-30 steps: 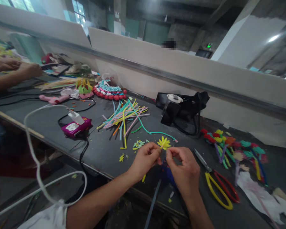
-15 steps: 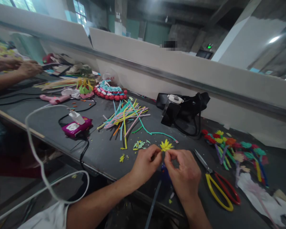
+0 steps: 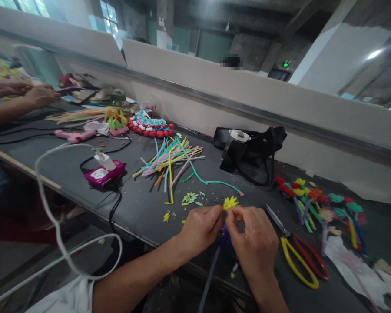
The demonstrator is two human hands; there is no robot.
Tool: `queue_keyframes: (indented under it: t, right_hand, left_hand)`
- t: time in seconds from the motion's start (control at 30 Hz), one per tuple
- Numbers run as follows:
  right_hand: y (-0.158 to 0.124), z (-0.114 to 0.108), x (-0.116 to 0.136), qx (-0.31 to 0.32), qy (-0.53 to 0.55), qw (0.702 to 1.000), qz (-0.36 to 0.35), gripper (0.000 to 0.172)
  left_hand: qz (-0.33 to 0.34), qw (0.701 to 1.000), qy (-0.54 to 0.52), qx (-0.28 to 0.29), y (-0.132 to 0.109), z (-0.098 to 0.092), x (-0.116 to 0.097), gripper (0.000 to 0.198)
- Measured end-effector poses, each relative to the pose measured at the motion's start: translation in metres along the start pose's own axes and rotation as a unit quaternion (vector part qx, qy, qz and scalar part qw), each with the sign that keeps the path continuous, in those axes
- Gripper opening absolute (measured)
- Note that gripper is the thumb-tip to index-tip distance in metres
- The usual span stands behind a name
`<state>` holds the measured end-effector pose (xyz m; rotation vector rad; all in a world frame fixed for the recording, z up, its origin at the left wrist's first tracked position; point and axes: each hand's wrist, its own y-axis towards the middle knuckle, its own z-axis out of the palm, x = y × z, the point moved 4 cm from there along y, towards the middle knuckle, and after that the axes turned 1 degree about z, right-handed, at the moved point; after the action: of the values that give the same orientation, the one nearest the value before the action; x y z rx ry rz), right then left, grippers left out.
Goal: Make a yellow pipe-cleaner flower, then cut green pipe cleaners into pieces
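A small yellow flower point(image 3: 230, 203) of fuzzy pointed petals is held low over the dark table, near its front edge. My right hand point(image 3: 254, 230) pinches it from below between thumb and forefinger. Closed against the flower's left side are the fingers of my left hand point(image 3: 200, 228); their tips are partly hidden. Beneath the hands is a blue object point(image 3: 225, 240), mostly covered, with a grey rod below it. Scissors point(image 3: 293, 243) with one yellow and one red handle lie to the right of my right hand.
Colourful fuzzy stems point(image 3: 171, 161) and cut scraps point(image 3: 191, 198) lie ahead. Finished flowers point(image 3: 316, 198) are at right, a black bag point(image 3: 270, 143) behind. A purple power strip point(image 3: 106, 173) with cables and a pink glue gun point(image 3: 74, 136) sit left. A co-worker's hands point(image 3: 39, 94) are far left.
The yellow flower has shifted slightly right and down and now tips away. Both my hands have lowered a little, and my left hand's fingers have curled in more.
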<state>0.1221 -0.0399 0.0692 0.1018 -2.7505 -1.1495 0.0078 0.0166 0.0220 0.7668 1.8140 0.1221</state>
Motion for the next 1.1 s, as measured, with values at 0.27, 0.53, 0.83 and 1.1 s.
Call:
queue_keyframes:
  t: [0.27, 0.53, 0.83, 1.1]
  right_hand:
    - [0.0, -0.001, -0.003, 0.019, -0.011, 1.0, 0.013, 0.014]
    - [-0.002, 0.0, -0.009, 0.025, 0.003, 0.999, 0.024, 0.014]
    - [-0.002, -0.002, -0.013, 0.045, 0.037, 0.998, 0.037, 0.012]
    - [0.0, -0.005, -0.018, 0.057, 0.075, 0.995, 0.043, 0.01]
  left_hand:
    - [0.117, 0.98, 0.157, 0.024, -0.004, 0.005, -0.003, 0.014]
    - [0.158, 0.959, 0.232, 0.026, -0.005, 0.006, -0.008, 0.014]
    - [0.219, 0.94, 0.26, -0.013, -0.006, 0.006, -0.009, 0.014]
    - [0.235, 0.937, 0.259, -0.021, -0.005, 0.005, -0.01, 0.014]
